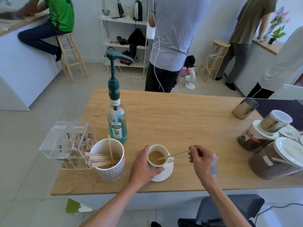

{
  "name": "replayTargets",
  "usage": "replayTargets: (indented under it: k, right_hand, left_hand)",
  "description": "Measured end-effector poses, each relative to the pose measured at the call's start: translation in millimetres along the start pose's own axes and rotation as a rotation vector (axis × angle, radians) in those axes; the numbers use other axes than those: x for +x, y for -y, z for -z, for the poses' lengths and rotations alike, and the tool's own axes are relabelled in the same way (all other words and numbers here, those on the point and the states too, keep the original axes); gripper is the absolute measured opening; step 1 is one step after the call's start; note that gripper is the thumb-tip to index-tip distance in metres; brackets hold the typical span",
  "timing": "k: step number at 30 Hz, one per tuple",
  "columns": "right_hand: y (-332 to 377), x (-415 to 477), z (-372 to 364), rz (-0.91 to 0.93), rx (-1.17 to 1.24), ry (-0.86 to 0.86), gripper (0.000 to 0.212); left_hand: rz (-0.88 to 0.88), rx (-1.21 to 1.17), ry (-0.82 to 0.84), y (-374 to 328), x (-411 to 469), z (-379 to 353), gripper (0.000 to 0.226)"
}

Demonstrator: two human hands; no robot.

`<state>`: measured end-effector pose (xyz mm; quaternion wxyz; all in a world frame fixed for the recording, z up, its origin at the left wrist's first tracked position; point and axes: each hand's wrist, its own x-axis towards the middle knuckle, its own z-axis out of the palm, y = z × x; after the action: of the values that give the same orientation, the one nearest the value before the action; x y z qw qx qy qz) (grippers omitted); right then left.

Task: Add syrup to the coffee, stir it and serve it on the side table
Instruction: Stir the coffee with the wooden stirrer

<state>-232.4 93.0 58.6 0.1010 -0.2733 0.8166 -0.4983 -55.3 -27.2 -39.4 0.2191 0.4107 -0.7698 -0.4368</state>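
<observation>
A white cup of light brown coffee [156,158] stands on a white saucer [165,173] near the front edge of the wooden table [180,122]. My left hand [144,166] wraps around the cup's left side. My right hand [201,158] pinches the outer end of a wooden stir stick [170,156], whose other end dips into the coffee. The syrup bottle [116,122], clear with blue-green liquid and a dark green pump, stands upright behind the cup to the left.
A patterned white mug [109,167] full of wooden stirrers and a clear acrylic sachet box [67,145] sit at the left. A steel jug [245,108], coffee jars [277,161] and a dark mat lie at the right. Several people, stools and a shelf stand beyond.
</observation>
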Motion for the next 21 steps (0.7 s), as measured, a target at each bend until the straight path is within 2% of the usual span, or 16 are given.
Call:
replayTargets:
  k: [12, 17, 21]
  right_hand:
    - [27.2, 10.3, 43.0, -0.165, 0.360, -0.156, 0.014]
    - [11.2, -5.5, 26.9, -0.300, 0.360, -0.100, 0.016]
    - [-5.4, -13.2, 33.8, -0.389, 0.383, -0.151, 0.015]
  left_hand:
    - [0.020, 0.042, 0.011, -2.8, -1.4, 2.3, 0.106]
    - [0.004, 0.042, 0.011, -5.2, -1.9, 3.1, 0.100]
    - [0.005, 0.035, 0.005, -4.6, -2.3, 3.6, 0.102]
